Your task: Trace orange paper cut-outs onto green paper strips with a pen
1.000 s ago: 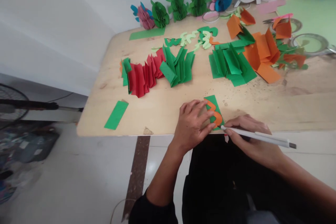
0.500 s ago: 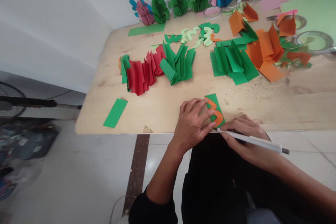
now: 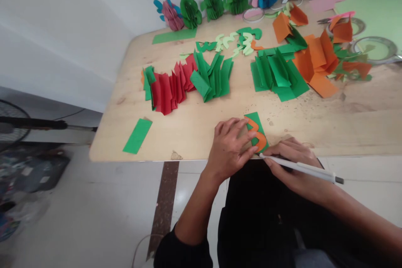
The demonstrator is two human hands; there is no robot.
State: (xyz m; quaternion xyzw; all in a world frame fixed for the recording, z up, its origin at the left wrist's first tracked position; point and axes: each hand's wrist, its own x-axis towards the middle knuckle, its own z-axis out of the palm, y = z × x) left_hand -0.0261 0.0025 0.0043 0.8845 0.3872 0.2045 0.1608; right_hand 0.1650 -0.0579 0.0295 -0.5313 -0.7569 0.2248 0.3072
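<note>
Head view, looking down from where I stand: the slim white pen with a dark end (image 3: 301, 168) has slid a little lower and to the left over the last second, and in the last half second it has barely moved. Its tip now sits by the bottom corner of the green paper rectangle (image 3: 255, 116), near the front edge of the wooden desk (image 3: 188, 134), at the lower middle of the frame. I'd judge it is rounding the lower end of the wavy orange paper cutout (image 3: 261, 143), with most of that side followed. The right hand (image 3: 291, 150) has its fingers closed round the pen. The left hand (image 3: 226, 147) is spread, fingertips pressing on the cutout; it looks to be in the same place as before. The loose green paper strip (image 3: 137, 135) at the left lies where it was, apart from both hands.
</note>
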